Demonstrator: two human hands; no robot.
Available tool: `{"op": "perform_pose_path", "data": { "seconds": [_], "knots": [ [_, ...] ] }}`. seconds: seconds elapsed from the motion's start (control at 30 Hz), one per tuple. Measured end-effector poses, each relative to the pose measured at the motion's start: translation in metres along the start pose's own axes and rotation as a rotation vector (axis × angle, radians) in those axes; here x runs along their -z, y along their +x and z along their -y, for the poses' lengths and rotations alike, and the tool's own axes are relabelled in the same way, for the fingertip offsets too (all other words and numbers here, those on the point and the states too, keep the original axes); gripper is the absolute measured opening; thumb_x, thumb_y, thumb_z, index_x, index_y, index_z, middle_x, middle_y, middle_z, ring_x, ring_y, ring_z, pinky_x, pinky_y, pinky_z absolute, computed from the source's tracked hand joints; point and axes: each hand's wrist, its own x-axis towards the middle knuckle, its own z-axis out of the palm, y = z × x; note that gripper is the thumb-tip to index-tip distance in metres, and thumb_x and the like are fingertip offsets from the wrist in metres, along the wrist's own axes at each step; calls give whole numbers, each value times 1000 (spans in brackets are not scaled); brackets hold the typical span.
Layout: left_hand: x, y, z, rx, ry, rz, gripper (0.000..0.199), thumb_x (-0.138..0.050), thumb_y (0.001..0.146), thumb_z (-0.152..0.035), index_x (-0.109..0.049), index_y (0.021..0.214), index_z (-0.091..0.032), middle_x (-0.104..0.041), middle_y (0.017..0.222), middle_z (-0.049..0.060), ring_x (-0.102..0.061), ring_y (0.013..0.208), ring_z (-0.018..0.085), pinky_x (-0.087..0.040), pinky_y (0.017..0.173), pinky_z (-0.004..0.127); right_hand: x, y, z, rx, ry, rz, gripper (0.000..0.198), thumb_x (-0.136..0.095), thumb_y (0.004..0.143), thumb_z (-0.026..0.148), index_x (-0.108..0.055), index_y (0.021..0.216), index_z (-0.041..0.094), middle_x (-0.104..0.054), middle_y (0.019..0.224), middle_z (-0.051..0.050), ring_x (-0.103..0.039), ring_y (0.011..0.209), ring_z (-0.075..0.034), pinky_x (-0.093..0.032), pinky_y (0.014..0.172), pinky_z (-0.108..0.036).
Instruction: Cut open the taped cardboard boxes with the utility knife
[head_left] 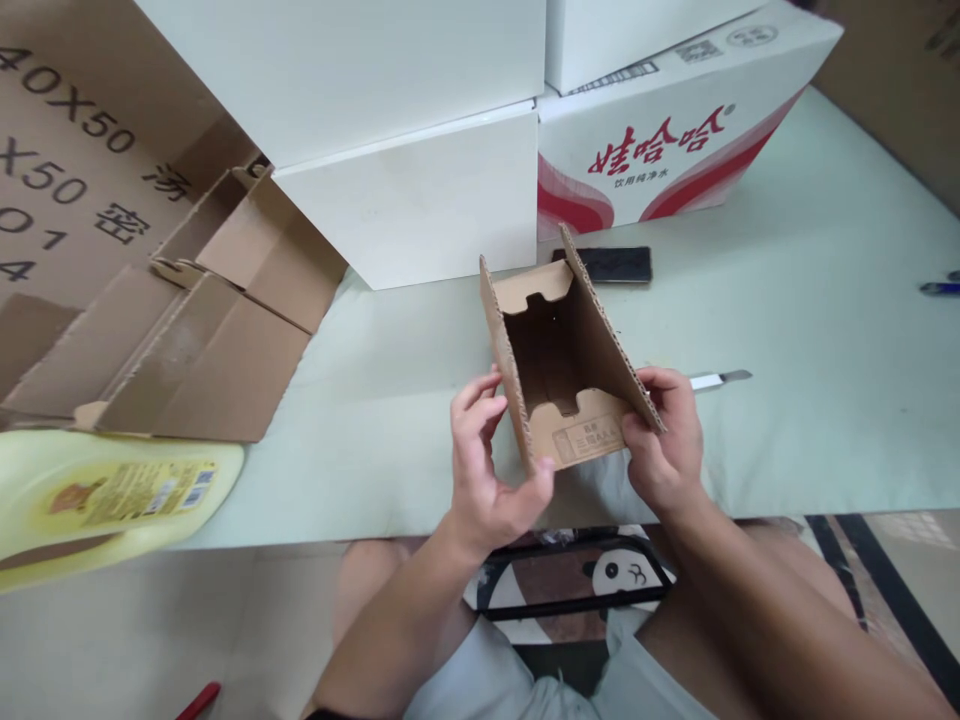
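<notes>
Between my hands stands a small brown cardboard box (585,425) with its top open and its two long side flaps upright. Its short end flaps have notched edges, and the near one bears printing. My left hand (491,475) grips the left wall, thumb at the near corner and fingers along the outside. On the other side, my right hand (664,435) pinches the near end of the right flap between thumb and fingers. The inside of the box is dark and its floor is hard to make out. A craft knife (720,380) lies just beyond my right hand.
A black phone (619,265) lies behind the box. White cartons (420,200) and a red-and-white printed carton (660,160) stand at the back. Folded brown boxes (210,350) and a yellow bottle (127,490) are at the left; a pen (941,289) is far right.
</notes>
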Motion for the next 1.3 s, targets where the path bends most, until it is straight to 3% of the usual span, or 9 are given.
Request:
{"op": "perform_pose_path", "data": {
  "seconds": [0.2,0.37,0.5,0.67,0.87,0.97,1.13,1.23,1.3],
  "knots": [
    [3,6,1,54,-3,-144,44,-57,100,-39,-42,140,-31,-54,135,12,-68,102,17,-61,82,31,0,-1,4,45,-24,17,26,-56,90,33,-56,114,24,-63,102,-7,-65,90,-24,-55,70,-38],
    [3,5,3,42,52,-216,46,-58,102,-37,-41,145,-32,-61,129,9,-68,103,18,-60,84,32,-2,-3,6,-12,-39,-6,26,-53,91,37,-56,114,24,-61,99,-6,-64,90,-24,-55,72,-40],
    [5,8,3,43,57,-143,38,-56,103,-37,-48,139,-28,-67,117,7,-71,95,16,-60,79,28,-2,-1,0,-31,0,34,29,-57,91,42,-55,114,24,-62,104,-7,-66,93,-24,-56,73,-39],
    [11,9,7,85,102,-148,37,-61,100,-37,-48,134,-28,-68,118,7,-72,100,17,-61,81,29,2,2,-7,32,127,123,57,-58,87,69,-51,124,25,-61,113,-10,-66,105,-28,-59,79,-43],
    [15,7,6,60,135,-135,38,-63,99,-40,-51,131,-25,-70,119,9,-74,100,19,-63,79,31,22,17,54,232,3,-228,10,-59,94,33,-63,99,26,-65,103,-9,-67,106,-30,-55,99,-59],
    [17,7,-1,-29,157,-122,35,-63,99,-34,-53,131,-25,-70,119,9,-73,102,20,-63,78,31,36,24,99,280,63,4,13,-56,96,21,-66,98,28,-70,91,-5,-71,92,-27,-61,87,-51],
    [17,7,-12,-146,138,-7,40,-62,97,-28,-51,136,-28,-69,108,6,-68,85,16,-57,66,28,39,30,140,288,9,592,23,-59,92,17,-66,113,25,-77,104,-5,-75,90,-21,-64,71,-34],
    [14,7,-15,-166,97,30,45,-63,95,-26,-49,138,-28,-67,101,5,-64,83,17,-56,65,28,36,32,140,303,-150,577,19,-58,93,20,-66,110,23,-77,108,-9,-75,98,-26,-65,75,-39],
    [11,8,-15,-159,94,12,50,-64,93,-19,-48,140,-27,-66,99,5,-64,82,16,-55,65,27,40,33,137,264,-228,484,17,-56,95,27,-66,109,24,-78,101,-9,-76,86,-27,-63,61,-39]
  ]
}}
